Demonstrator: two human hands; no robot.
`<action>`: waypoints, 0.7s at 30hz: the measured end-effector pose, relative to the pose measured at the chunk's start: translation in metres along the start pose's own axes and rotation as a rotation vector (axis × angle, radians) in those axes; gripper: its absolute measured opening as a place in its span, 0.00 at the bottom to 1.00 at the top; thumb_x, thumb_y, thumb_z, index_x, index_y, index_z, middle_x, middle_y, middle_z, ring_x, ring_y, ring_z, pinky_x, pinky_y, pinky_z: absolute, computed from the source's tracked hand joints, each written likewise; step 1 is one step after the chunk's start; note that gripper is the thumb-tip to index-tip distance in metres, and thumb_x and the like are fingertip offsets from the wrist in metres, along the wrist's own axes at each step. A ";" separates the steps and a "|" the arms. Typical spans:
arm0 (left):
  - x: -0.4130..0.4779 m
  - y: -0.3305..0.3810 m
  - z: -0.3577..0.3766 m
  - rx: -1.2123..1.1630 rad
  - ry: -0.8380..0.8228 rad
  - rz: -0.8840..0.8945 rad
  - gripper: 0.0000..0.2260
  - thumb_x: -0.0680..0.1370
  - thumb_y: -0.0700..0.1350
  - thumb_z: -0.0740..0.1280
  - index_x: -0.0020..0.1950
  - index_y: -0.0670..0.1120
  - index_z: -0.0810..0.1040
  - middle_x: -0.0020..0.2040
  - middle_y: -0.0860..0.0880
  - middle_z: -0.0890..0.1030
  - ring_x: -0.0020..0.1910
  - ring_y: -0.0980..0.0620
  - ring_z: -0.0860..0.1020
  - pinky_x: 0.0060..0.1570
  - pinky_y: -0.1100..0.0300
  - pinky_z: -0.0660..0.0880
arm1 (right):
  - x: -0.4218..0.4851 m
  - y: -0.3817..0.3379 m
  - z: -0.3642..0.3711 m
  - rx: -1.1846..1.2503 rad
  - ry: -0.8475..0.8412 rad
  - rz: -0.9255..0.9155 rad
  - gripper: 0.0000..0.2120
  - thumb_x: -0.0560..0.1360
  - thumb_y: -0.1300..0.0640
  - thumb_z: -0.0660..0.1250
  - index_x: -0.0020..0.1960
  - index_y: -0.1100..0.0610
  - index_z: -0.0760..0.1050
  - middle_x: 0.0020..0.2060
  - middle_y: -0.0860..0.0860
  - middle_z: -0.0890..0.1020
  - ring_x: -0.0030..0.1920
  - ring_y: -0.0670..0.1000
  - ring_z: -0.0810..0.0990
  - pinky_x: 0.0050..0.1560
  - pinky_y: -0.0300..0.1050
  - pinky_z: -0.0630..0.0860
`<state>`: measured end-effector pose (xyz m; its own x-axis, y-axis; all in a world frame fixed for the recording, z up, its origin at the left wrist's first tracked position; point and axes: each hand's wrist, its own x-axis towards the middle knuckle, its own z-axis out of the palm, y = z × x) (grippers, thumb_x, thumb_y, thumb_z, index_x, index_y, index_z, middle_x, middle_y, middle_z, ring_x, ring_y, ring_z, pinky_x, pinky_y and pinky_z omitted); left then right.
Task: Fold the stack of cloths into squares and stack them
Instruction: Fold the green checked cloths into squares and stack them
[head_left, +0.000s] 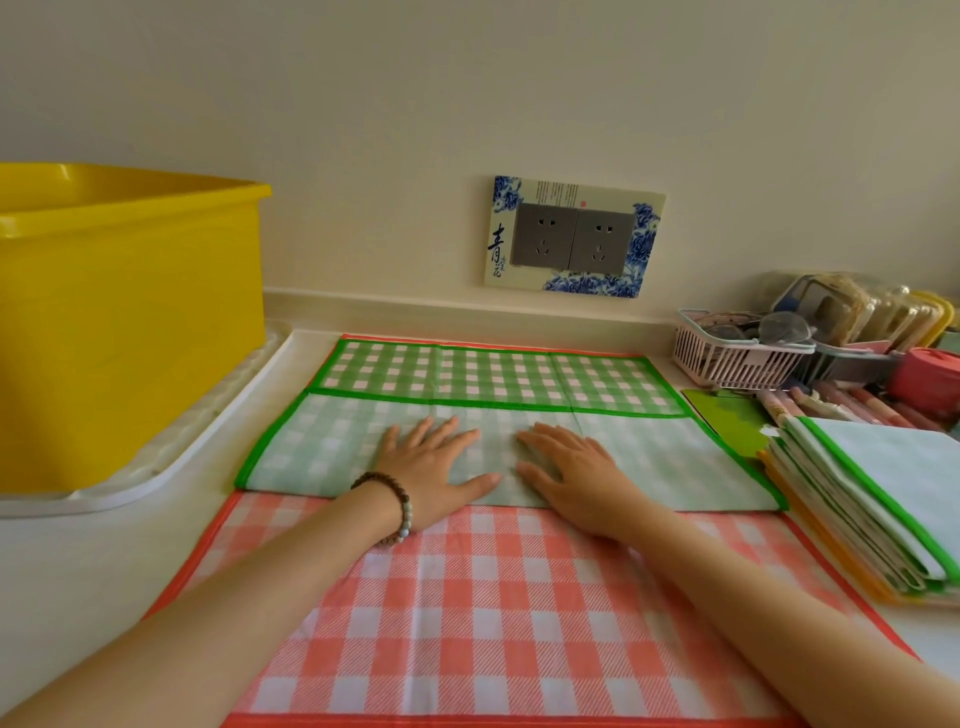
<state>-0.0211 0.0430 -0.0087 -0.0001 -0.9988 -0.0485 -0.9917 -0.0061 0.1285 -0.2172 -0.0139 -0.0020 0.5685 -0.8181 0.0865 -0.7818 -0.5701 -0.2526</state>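
A green checked cloth (675, 457) lies across the counter, its near part folded up over itself so the pale underside faces up; a strip of its checked face shows behind. My left hand (441, 467) and my right hand (571, 473) press flat on the folded flap, fingers spread, side by side near its middle. Under it a red checked cloth (493, 613) lies spread flat toward me. A stack of folded cloths (883, 509) with green and orange edges sits at the right.
A big yellow tub (124, 322) stands on a white tray (171, 457) at the left. At the back right are a pink wire basket (737, 358), packets and a red container (930, 374). A double wall socket (571, 236) is behind.
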 end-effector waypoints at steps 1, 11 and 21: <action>0.000 0.000 0.000 -0.003 -0.004 -0.001 0.33 0.74 0.71 0.45 0.76 0.59 0.46 0.78 0.55 0.43 0.76 0.52 0.42 0.73 0.44 0.41 | -0.001 -0.001 0.003 -0.004 -0.006 0.008 0.25 0.80 0.41 0.50 0.75 0.43 0.55 0.76 0.45 0.56 0.76 0.47 0.51 0.74 0.47 0.45; -0.009 -0.016 -0.004 -0.021 -0.024 0.018 0.30 0.75 0.70 0.45 0.75 0.63 0.46 0.77 0.58 0.43 0.76 0.55 0.41 0.72 0.41 0.39 | 0.000 0.005 0.006 -0.018 -0.042 0.018 0.25 0.79 0.38 0.48 0.75 0.40 0.51 0.76 0.42 0.53 0.76 0.45 0.48 0.75 0.47 0.43; -0.041 -0.083 -0.011 -0.114 0.035 -0.112 0.50 0.55 0.80 0.36 0.75 0.63 0.49 0.77 0.58 0.46 0.76 0.55 0.43 0.73 0.49 0.39 | 0.000 0.007 0.006 -0.031 -0.049 0.008 0.25 0.79 0.38 0.47 0.75 0.39 0.51 0.76 0.41 0.52 0.76 0.44 0.48 0.74 0.47 0.43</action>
<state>0.0623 0.0837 -0.0061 0.1158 -0.9927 -0.0349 -0.9643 -0.1208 0.2356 -0.2207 -0.0176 -0.0093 0.5739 -0.8181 0.0371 -0.7932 -0.5665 -0.2233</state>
